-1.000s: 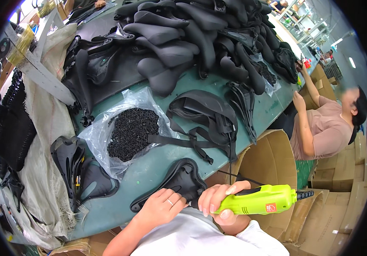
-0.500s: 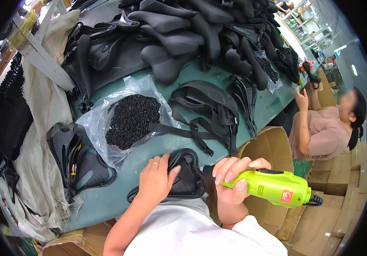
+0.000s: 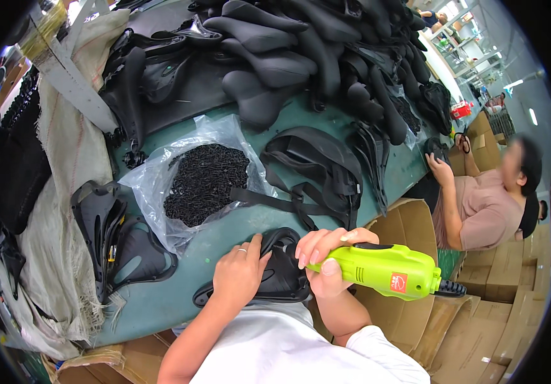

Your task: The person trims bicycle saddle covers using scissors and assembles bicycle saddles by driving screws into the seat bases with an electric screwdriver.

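A black bicycle saddle base [image 3: 274, 272] lies upside down at the near edge of the green table [image 3: 179, 291]. My left hand [image 3: 240, 275] presses on its left side, fingers spread over it. In my right hand [image 3: 324, 261] I grip a lime-green electric screwdriver [image 3: 384, 271], its front end pointing left at the saddle base. The tool's tip is hidden behind my fingers.
A clear plastic bag of small black screws [image 3: 205, 182] lies open behind my hands. Black straps and shells [image 3: 317, 169] lie to the right, a heap of finished saddles [image 3: 282, 57] at the back, more shells [image 3: 112, 246] left. Another person [image 3: 480, 205] works at right beside cardboard boxes [image 3: 403, 224].
The saddle base has been drawn closer to me. My left hand shifted right onto it, and my right hand brought the green screwdriver up against it.
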Available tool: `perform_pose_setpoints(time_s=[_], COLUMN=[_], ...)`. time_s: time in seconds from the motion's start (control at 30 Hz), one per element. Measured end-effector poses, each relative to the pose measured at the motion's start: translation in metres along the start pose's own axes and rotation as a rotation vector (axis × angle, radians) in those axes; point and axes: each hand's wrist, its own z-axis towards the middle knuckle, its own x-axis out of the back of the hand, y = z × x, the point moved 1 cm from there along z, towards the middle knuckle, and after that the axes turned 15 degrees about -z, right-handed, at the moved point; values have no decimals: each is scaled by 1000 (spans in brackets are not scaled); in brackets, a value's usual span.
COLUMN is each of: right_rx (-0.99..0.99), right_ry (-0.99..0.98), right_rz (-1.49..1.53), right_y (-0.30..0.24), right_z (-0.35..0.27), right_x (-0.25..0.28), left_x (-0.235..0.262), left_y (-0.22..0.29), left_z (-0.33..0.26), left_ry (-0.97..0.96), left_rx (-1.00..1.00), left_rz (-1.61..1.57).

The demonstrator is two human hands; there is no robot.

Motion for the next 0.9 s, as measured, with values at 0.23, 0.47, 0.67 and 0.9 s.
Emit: perform_pose_setpoints(time_s=[0.23,0.47,0.67,0.9], right_rx=[-95,-26,-71,126], right_ry=[-58,-338,-209,-232], right_rz=[-70,-151,-178,44], right_y=[10,19,16,-16], right_z=[-1,5,1,2], right_x=[-8,-12,-22,-27], left_x=[0,2,-1,36], left_y=[-1,-2,-6,0], left_z=[1,-1,1,13], left_ry=[32,25,79,47], left_rx=[-40,-48,-44,-46], left_rz=[-22,-28,13,-192])
